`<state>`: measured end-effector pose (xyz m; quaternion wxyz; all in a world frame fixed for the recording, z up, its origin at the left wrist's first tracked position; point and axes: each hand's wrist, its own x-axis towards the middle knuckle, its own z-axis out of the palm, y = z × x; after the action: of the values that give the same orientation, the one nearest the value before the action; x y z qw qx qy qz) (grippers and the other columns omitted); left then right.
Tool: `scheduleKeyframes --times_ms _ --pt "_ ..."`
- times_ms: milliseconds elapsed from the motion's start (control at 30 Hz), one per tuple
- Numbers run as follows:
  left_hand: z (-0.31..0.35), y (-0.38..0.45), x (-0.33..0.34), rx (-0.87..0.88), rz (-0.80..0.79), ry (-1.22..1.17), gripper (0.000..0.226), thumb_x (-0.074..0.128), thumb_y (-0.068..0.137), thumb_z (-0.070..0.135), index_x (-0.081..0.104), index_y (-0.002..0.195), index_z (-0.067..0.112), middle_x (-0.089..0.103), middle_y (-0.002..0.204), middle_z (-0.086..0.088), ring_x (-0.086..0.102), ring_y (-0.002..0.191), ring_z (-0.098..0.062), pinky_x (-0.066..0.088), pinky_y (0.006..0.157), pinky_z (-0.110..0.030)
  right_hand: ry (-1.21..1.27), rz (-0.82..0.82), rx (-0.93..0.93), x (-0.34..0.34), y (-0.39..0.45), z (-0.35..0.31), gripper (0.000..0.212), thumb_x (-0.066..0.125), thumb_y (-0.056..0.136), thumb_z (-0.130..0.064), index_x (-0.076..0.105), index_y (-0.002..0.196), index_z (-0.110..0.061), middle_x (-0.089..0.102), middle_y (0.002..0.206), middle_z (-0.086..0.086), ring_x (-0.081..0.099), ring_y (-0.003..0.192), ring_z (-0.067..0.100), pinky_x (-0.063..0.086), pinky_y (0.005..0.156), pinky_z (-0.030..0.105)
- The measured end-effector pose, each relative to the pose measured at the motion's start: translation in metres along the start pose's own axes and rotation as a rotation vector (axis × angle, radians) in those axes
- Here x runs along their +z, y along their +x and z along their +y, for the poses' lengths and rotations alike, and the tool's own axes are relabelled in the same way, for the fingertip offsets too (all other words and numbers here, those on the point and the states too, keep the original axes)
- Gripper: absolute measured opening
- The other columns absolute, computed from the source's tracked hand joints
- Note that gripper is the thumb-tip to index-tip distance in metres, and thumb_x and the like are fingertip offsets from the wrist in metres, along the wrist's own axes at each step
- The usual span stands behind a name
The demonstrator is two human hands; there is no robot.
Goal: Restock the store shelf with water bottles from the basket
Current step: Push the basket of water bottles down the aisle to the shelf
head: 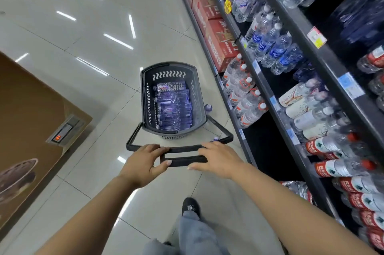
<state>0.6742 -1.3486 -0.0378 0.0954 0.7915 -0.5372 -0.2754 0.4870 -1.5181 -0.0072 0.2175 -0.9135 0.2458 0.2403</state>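
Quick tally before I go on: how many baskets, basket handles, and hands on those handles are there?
Basket: 1
Handles: 2
Hands on them: 2, left hand and right hand
Total: 5
Bottles inside overlap too much to count.

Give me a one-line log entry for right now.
phase: positioning basket | left hand: on handle | right hand: on handle | basket: on floor, full of bottles | shelf: to right

Shop aisle: price-tagged bottle shelves (268,86)
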Motion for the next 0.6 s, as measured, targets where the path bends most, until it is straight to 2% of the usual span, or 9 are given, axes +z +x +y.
scheduleKeyframes --times_ms 167,333,400,500,600 --pt "-0.005 0.040 -0.023 0.000 -0.025 -0.015 0.108 -0.006 0.068 0.088 0.050 0.136 0.026 0.054 0.131 0.001 0.047 0.124 -0.017 0.036 0.103 -0.030 -0.004 -0.018 -0.014 -0.029 0.040 0.013 0.096 0.011 0.055 -0.094 0.061 0.098 -0.024 0.052 0.104 -0.003 0.048 0.105 0.024 0.040 0.088 0.037" --pt "-0.013 0.090 -0.051 -0.033 0.004 -0.097 0.105 0.005 0.066 0.093 0.052 0.134 0.027 0.053 0.128 0.003 0.045 0.123 -0.017 0.035 0.103 -0.030 0.076 -0.055 0.030 -0.074 0.085 0.026 0.062 0.039 0.071 -0.084 0.059 0.092 -0.029 0.052 0.105 -0.009 0.047 0.106 0.019 0.037 0.079 0.032" --pt "-0.019 0.117 -0.067 -0.051 0.002 -0.117 0.108 0.005 0.061 0.096 0.051 0.133 0.031 0.053 0.128 0.004 0.044 0.123 -0.015 0.036 0.103 -0.030 0.182 -0.066 0.056 -0.100 0.105 0.031 0.050 0.050 0.074 -0.077 0.057 0.089 -0.030 0.053 0.110 -0.009 0.046 0.112 0.017 0.038 0.084 0.032" --pt "-0.031 0.154 -0.092 -0.056 -0.039 -0.104 0.110 0.004 0.054 0.098 0.049 0.134 0.037 0.051 0.131 0.007 0.043 0.124 -0.014 0.039 0.101 -0.032 0.261 -0.097 0.078 -0.131 0.134 0.040 0.054 0.058 0.075 -0.069 0.062 0.097 -0.020 0.050 0.125 -0.007 0.044 0.122 0.013 0.037 0.098 0.031" --pt "-0.044 0.184 -0.114 -0.019 -0.091 -0.022 0.107 0.005 0.055 0.096 0.045 0.137 0.039 0.049 0.134 0.008 0.044 0.125 -0.015 0.038 0.101 -0.034 0.258 -0.138 0.093 -0.149 0.162 0.043 0.068 0.055 0.068 -0.079 0.064 0.109 -0.026 0.042 0.140 -0.009 0.039 0.129 0.010 0.033 0.104 0.028"
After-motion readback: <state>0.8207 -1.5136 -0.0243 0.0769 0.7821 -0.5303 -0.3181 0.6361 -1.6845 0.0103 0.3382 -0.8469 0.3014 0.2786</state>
